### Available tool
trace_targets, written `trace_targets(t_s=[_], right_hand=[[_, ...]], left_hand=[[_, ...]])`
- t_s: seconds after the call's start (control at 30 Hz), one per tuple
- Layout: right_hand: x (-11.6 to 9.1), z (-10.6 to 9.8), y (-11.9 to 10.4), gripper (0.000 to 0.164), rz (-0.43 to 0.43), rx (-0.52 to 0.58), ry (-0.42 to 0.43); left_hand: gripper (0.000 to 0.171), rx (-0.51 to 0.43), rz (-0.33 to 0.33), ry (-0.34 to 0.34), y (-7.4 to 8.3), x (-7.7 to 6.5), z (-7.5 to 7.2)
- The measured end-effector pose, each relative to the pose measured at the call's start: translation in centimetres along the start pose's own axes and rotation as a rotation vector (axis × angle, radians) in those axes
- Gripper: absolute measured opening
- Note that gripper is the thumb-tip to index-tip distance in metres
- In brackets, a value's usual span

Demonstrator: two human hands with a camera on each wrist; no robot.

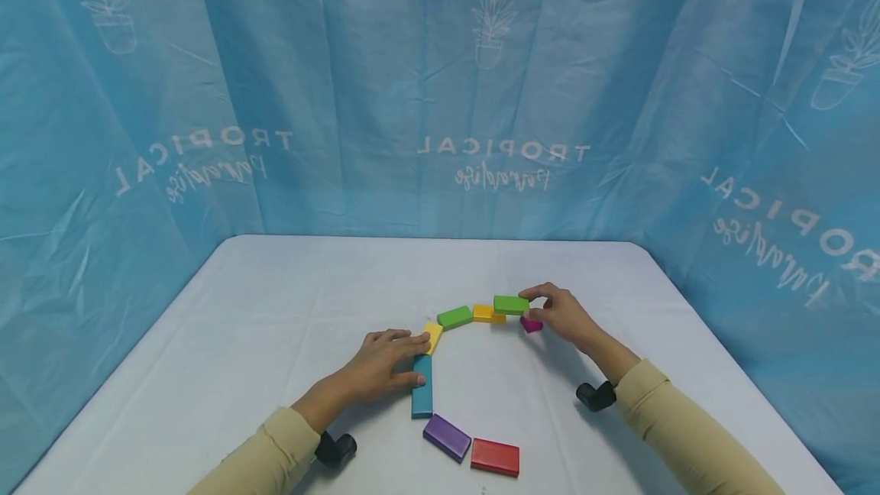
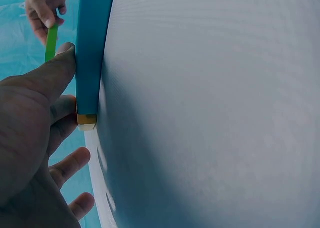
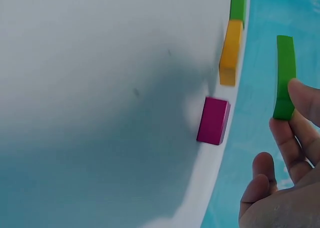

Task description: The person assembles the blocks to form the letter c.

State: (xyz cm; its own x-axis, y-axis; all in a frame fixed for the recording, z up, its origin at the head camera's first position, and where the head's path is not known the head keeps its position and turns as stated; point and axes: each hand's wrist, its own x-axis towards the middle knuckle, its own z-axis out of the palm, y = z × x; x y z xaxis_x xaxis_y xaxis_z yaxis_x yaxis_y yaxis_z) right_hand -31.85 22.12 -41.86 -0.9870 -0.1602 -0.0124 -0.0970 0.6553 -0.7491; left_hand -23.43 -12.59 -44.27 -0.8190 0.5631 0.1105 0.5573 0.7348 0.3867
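Note:
My right hand point(image 1: 565, 317) pinches one end of a green toy block point(image 1: 509, 305) between thumb and fingers. In the right wrist view, that green block point(image 3: 285, 71) is held up off the table, above an orange block point(image 3: 230, 53) and a short magenta block point(image 3: 213, 120). My left hand point(image 1: 381, 367) rests at the left of the curve, its fingertips on a yellow block point(image 1: 435, 333) and its thumb on a long blue block point(image 1: 422, 399). The left wrist view shows the thumb against the blue block point(image 2: 94, 53), other fingers loosely extended. Another green block point(image 1: 454, 318) lies between yellow and orange.
Nearer the front lie a purple block point(image 1: 447, 438) and a red block point(image 1: 495, 457), continuing the curve. Everything lies on a white-covered table point(image 1: 289, 289). Blue printed curtains point(image 1: 385, 82) hang behind and at both sides. A dark wrist-worn piece point(image 1: 596, 396) sticks out beneath the right sleeve.

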Motion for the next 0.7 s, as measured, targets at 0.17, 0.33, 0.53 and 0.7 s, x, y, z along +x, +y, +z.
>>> trace_targets(t_s=[0.17, 0.33, 0.53, 0.7], right_hand=[[-2.2, 0.1, -0.4, 0.035, -0.007, 0.003, -0.004], [-4.3, 0.5, -0.3, 0.034, -0.048, 0.016, -0.007], [-6.3, 1.1, -0.3, 0.033, -0.079, 0.013, -0.012], [-8.0, 1.4, -0.3, 0.033, -0.062, 0.02, -0.009]], left_hand=[[0.059, 0.001, -0.004, -0.004, 0.0, 0.0, 0.0], [0.06, -0.001, -0.004, -0.003, -0.1, 0.0, 0.0], [0.06, -0.008, -0.009, -0.002, -0.1, 0.0, 0.0], [0.059, -0.011, 0.0, -0.001, 0.0, -0.1, -0.1]])
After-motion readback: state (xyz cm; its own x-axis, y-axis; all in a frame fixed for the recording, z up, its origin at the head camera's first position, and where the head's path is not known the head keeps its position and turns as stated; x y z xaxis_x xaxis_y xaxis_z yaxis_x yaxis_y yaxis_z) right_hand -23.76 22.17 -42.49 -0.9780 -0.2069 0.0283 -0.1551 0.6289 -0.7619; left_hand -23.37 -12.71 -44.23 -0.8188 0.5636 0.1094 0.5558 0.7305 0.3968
